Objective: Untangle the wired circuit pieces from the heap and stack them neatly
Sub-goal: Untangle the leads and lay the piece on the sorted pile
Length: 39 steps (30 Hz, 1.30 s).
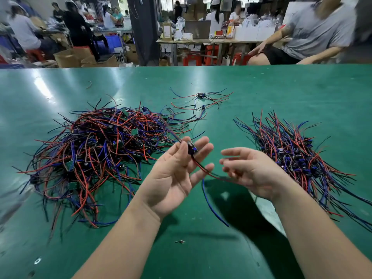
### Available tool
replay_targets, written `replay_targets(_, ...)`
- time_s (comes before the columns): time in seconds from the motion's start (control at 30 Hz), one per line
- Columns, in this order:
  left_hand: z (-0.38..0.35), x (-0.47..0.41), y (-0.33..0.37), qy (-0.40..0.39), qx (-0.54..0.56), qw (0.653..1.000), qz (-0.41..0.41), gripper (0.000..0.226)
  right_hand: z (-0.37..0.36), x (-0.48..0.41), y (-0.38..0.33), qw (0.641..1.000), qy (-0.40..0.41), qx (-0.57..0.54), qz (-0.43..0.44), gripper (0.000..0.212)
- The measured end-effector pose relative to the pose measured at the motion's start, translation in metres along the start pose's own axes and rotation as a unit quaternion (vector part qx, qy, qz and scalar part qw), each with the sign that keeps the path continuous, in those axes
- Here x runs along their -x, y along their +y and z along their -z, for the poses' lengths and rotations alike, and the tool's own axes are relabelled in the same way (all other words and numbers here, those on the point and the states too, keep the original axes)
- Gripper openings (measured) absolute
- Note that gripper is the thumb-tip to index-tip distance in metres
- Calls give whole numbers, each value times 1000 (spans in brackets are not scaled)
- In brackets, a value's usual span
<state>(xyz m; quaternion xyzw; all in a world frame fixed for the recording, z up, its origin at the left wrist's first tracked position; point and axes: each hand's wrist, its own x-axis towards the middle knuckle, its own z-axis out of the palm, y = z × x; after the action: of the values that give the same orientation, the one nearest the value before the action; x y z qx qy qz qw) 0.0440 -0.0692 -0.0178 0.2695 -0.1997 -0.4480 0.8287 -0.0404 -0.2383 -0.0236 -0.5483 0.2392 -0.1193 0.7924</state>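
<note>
The left hand (175,172), palm up above the green table (281,87), pinches one small circuit piece (192,150) between thumb and fingers, its red and blue wires trailing down toward the right hand (251,172). That hand is released, with its fingers relaxed. The tangled heap (96,154) lies to the left and the tidy stack (298,158) to the right.

1 head-worn camera looks forward and down, close over the table (261,93).
</note>
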Motion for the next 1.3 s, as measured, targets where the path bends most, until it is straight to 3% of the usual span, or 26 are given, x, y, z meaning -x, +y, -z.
replay_targets(0.1, -1, -2, -1, 54, 1, 998, -20, 74, -19, 10, 6, 994, -90, 54, 4, 23)
replay_targets(0.13, -2, -3, -2, 85, -16, 996, -31, 73, -25, 14, 8, 993, -115, 39, 2, 22)
replay_targets(0.2, -1, -4, -6, 137, -61, 986, -72, 50, -37, 17, 11, 989, -141, -36, -3, 19)
replay_targets(0.27, -5, -4, -10, 152, -97, 977, -112, 34, -44, 17, 13, 984, -133, -121, -7, 18)
replay_targets(0.43, -4, -3, -18, 100, -215, 954, -185, 34, -43, 11, 12, 975, -53, -215, -32, 19)
replay_targets(0.5, -3, -4, -18, 73, -260, 949, -163, 30, -38, 9, 8, 975, -32, -218, -18, 16)
replay_targets(0.6, 1, -3, -16, 96, -268, 953, -102, 38, -28, 8, -1, 981, -14, -193, 16, 10)
replay_targets(0.7, -4, -3, -14, 140, -195, 971, -13, 11, -19, 10, -5, 993, -22, -104, 44, 20)
replay_targets(0.8, -2, -2, -20, 139, -283, 948, 43, 27, -18, 11, -1, 998, -26, 16, 61, 32)
replay_targets(0.9, -4, 0, -24, 132, -319, 936, 71, 21, -20, 13, 1, 995, -10, 64, 75, 25)
replay_targets(1.1, -7, 4, -24, 85, -337, 929, 131, 18, 4, 11, -22, 992, 105, -40, 64, 18)
replay_targets(1.3, -10, 5, -33, 63, -376, 913, 146, 12, 29, 7, -30, 965, 197, -157, 73, 10)
